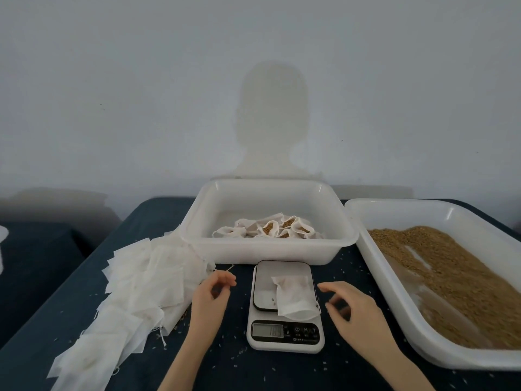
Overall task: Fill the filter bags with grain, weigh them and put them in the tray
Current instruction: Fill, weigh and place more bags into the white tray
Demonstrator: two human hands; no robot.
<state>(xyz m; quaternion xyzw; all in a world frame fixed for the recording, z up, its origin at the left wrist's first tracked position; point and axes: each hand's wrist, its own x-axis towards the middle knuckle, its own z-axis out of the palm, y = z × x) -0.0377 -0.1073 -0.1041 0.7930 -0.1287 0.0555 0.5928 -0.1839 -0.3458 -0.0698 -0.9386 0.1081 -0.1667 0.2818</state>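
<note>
White plastic makes up most of what sits on the dark blue counter (344, 371); a small digital scale (284, 306) stands near the middle, and one filter bag (293, 297) lies on its platform, its near end hanging over the platform's right near corner; the display is lit but its figures are too blurred to read. Far behind the scale, just beside it, stands a deep white tray (267, 249) holding several filled bags (270, 230) with brown grain showing at their open mouths. To the right lies a larger shallow tray (394, 328) with loose grain (451, 277) heaped toward its far and right side, part of the white bottom bare. On the left a long pile of empty filter bags (132, 294) runs from beside the deep tray toward the near edge, strings trailing from it; stray grains dot the cloth. The left hand (211, 294) hovers just left of the scale, fingers loosely curled, with a thin string near its fingertips; whether it pinches that string I cannot tell. The right hand (352, 306) hovers just right of the bag, fingers loosely curled and holding nothing, apart from the bag.
</note>
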